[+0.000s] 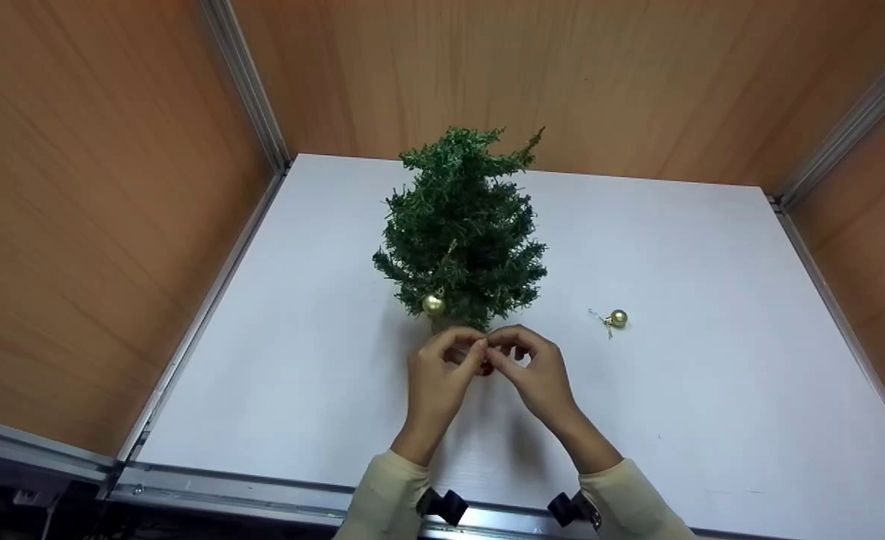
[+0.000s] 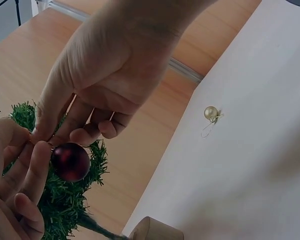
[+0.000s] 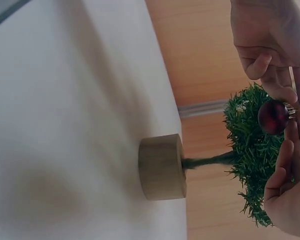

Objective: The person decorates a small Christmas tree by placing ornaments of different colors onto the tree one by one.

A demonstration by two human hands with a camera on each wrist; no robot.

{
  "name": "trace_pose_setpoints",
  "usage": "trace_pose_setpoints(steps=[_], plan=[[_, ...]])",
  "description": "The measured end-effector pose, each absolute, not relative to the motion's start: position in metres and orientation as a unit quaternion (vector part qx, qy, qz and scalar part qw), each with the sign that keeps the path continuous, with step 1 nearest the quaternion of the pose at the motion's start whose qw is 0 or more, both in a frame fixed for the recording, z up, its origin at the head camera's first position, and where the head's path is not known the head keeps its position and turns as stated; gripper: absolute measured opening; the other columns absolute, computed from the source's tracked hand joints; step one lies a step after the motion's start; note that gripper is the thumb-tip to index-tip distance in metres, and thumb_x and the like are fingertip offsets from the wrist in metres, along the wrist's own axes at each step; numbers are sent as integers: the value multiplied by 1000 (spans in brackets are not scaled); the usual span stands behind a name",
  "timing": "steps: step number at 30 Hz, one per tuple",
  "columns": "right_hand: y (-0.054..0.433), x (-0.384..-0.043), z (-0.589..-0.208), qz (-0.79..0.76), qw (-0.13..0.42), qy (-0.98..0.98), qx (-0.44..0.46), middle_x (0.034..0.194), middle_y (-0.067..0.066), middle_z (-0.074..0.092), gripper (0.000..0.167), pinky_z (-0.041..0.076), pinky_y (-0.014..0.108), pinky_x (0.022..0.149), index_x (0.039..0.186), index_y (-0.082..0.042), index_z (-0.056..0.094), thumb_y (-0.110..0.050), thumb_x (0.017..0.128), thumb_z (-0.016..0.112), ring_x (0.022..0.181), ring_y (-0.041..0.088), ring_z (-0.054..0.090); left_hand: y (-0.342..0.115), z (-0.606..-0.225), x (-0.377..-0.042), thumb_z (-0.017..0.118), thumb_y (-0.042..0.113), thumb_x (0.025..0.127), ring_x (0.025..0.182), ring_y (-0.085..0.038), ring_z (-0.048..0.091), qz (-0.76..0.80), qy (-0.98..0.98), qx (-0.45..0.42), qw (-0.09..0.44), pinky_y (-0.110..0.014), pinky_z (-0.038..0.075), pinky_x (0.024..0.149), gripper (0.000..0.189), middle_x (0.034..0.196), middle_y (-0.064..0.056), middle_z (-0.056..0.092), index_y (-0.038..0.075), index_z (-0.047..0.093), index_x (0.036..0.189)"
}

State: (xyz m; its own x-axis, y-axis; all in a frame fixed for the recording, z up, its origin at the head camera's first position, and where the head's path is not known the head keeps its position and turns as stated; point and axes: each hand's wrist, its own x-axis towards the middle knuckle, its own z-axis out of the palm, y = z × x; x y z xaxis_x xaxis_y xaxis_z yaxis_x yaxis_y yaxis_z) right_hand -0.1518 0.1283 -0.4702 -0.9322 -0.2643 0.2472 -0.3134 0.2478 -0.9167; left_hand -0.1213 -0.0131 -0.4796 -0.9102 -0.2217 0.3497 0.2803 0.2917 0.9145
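Both hands meet in front of a small artificial Christmas tree [image 1: 461, 225], low near its trunk in the head view. My left hand [image 1: 436, 371] and right hand [image 1: 544, 375] pinch at the top of a dark red Christmas bauble [image 2: 71, 162], thumbs and forefingers close together. The bauble hangs just under the fingertips, its ridged metal cap showing in the right wrist view. Its hanger is mostly hidden by the fingers. A gold bauble [image 1: 433, 304] hangs on the tree's lower front left branches.
To the right of the tree, another gold bauble [image 1: 618, 319] with a thin hook lies on the white table [image 1: 712, 420]. The tree stands on a round wooden base [image 3: 162, 167]. Wood panels [image 1: 525, 75] in metal framing enclose the back and sides.
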Motion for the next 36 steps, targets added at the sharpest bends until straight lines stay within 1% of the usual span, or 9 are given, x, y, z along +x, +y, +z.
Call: trace_pose_setpoints(steps=[5, 8, 12, 16, 18, 22, 27, 32, 36], plan=[[127, -144, -450, 592, 25, -784, 186, 88, 1, 71, 5, 41, 31, 72, 93, -9, 74, -6, 89, 72, 75, 8, 56, -15, -481, -122, 71, 19, 92, 64, -14, 65, -591, -777, -13, 218, -27, 56, 58, 6, 88, 2, 72, 14, 74, 94], [126, -145, -447, 597, 29, -780, 183, 89, 2, 71, 5, 41, 28, 71, 92, -8, 73, -5, 90, 70, 75, 10, 55, -16, -481, -123, 72, 20, 91, 62, -14, 65, -589, -776, -9, 225, -28, 56, 57, 6, 84, 3, 72, 14, 74, 93], [123, -149, -444, 601, 30, -779, 176, 91, 4, 70, 4, 40, 28, 72, 92, -3, 71, -6, 92, 68, 75, 11, 53, -18, -481, -126, 72, 20, 91, 60, -17, 64, -596, -769, -4, 232, -28, 55, 56, 7, 78, 3, 71, 13, 74, 91], [120, -157, -457, 596, 32, -786, 161, 92, 6, 69, 8, 39, 28, 72, 93, -1, 68, -9, 93, 68, 76, 13, 51, -18, -483, -129, 72, 17, 91, 59, -22, 66, -604, -761, 5, 237, -29, 56, 55, 7, 78, 0, 71, 10, 73, 91], [118, -160, -465, 593, 32, -790, 153, 92, 5, 68, 8, 39, 28, 72, 94, -2, 68, -10, 93, 67, 76, 14, 50, -18, -484, -131, 73, 14, 90, 59, -21, 66, -605, -759, 9, 242, -29, 56, 55, 5, 78, -1, 71, 9, 72, 91], [115, -164, -470, 595, 39, -789, 144, 91, 4, 67, 5, 39, 26, 74, 96, -6, 67, -11, 94, 66, 78, 12, 52, -19, -485, -133, 73, 11, 89, 58, -14, 65, -602, -757, 12, 254, -27, 56, 54, 4, 78, -2, 71, 8, 72, 90], [113, -163, -471, 603, 58, -781, 150, 92, 5, 65, 5, 39, 27, 73, 99, -8, 65, -12, 96, 64, 79, 15, 52, -18, -483, -135, 73, 14, 90, 58, -12, 64, -590, -761, 8, 271, -26, 55, 53, 6, 77, -2, 70, 8, 73, 90], [112, -162, -472, 605, 62, -780, 150, 92, 6, 64, 7, 41, 27, 71, 102, -8, 64, -13, 98, 61, 78, 16, 51, -17, -483, -136, 73, 16, 90, 58, -11, 63, -586, -761, 14, 277, -28, 55, 53, 8, 77, -2, 70, 8, 74, 90], [109, -163, -473, 613, 57, -774, 146, 94, 8, 64, 12, 46, 26, 70, 102, -5, 63, -15, 99, 59, 80, 16, 55, -18, -484, -139, 74, 14, 89, 58, -11, 63, -584, -763, 21, 276, -24, 54, 52, 7, 77, -3, 71, 7, 74, 89]])
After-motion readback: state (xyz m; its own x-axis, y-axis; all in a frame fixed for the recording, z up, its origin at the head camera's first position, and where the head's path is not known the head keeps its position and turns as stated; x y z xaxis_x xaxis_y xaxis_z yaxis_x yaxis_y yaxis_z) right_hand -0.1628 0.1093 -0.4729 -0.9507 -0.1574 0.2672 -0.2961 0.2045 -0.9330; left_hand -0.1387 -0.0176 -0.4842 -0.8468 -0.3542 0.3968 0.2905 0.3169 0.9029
